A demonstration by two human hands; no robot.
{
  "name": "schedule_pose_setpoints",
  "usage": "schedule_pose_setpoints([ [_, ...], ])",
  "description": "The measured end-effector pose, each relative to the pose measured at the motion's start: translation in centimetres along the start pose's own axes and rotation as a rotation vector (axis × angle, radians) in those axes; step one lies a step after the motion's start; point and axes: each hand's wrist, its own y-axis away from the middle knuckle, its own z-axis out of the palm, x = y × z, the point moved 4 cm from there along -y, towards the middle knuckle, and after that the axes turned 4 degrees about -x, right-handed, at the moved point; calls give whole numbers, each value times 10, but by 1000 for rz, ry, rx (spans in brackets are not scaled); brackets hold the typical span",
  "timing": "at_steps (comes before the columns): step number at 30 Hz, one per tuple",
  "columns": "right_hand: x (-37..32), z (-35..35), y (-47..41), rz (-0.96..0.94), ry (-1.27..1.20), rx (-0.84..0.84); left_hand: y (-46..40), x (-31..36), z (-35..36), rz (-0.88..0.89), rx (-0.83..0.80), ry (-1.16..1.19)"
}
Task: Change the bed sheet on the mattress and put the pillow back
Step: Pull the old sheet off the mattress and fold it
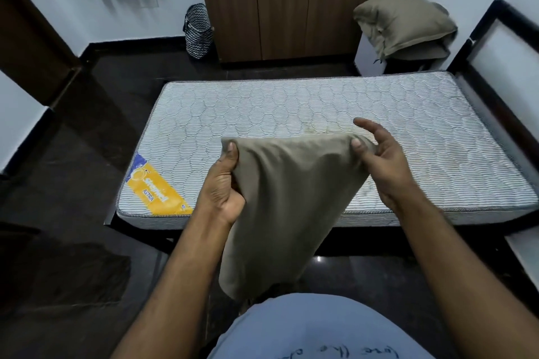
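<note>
Both hands are holding up a folded sheet over the bare mattress.

The left hand (224, 183) is gripping the sheet (280, 198) at one top corner, thumb on front; the right hand (376, 160) is pinching the other corner, remaining fingers spread. The sheet is hanging down before the mattress (320, 114). The pillow (405, 23) is lying on a stand beyond the bed, near the wardrobe (291, 3).

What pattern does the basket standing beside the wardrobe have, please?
A black-and-white zigzag pattern on the basket, seen in the head view.
</note>
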Motion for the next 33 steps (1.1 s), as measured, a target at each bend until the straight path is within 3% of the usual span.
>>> schedule_pose_setpoints([
  [3, -2, 2, -8, 13, -8, 7, 3, 6, -3, 43, -12, -8],
  [7, 0, 11, -8, 76, -218, -9, 3, 11, -5, 67, 27, -7],
  [10, -4, 21, -4, 45, -165, -191, 0, 21, -15, 90, 65, -9],
  [14, -9, 39, 4, -61, 140, -435, 1, 32, -19, 93, 29, -44],
  [17, -12, 47, 0, -150, 121, -330, 4, 41, -17, 106, 2, -119],
  [21, -22, 48, -2, -235, 31, -243, 4, 65, -37, 275, -45, -258],
  [25, -29, 61, -6, -256, -57, -226, 7, 58, -61, 336, -265, -780],
  [27, -27, 65, -9, -246, -77, -194, 7, 46, -60, 354, -286, -772],
  [30, -25, 58, -10, -199, -200, -111, 6, 47, -60, 453, -129, -627],
  [33, -26, 53, -11, -139, -262, -117, 3, 47, -62, 443, -79, -494],
])
